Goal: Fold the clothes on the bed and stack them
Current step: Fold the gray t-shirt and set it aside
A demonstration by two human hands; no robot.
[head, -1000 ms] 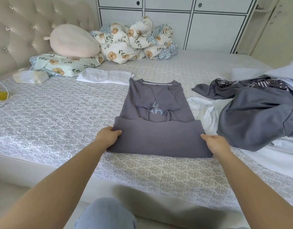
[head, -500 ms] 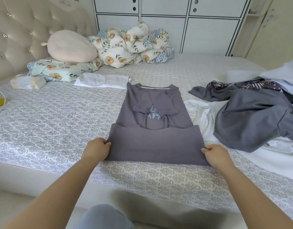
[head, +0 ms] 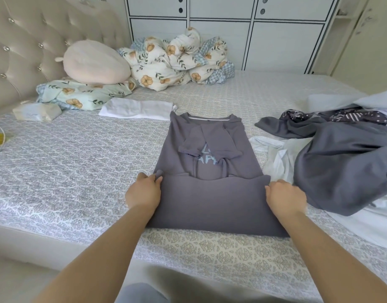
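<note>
- L hand (head: 144,191) gripped the left corner of the folded-up hem of the grey T-shirt (head: 206,171); fingers curled round the cloth edge, thumb on top.
- R hand (head: 285,196) gripped the right corner of the same hem, fingers curled under, knuckles up.
- Shirt lay flat on the bed (head: 68,162) at 12 o'clock from the hands, neck away from the person, both sleeves folded in over the chest print; the lower part was doubled up over the body, w/ its free edge between the two hands.
- At 2–3 o'clock of the shirt: a heap of unfolded clothes (head: 345,162), grey on top, white under, touching the shirt's right side.
- At 11 o'clock, just beyond the collar: a folded white garment (head: 136,109).
- Further at 10–11 o'clock: floral pillow (head: 79,95) w/ a pink cushion (head: 95,62) on it, and a small pale pouch (head: 36,111) beside.
- At 12 o'clock, far side: bunched floral quilt (head: 177,60) against the white wardrobe (head: 275,40).
</note>
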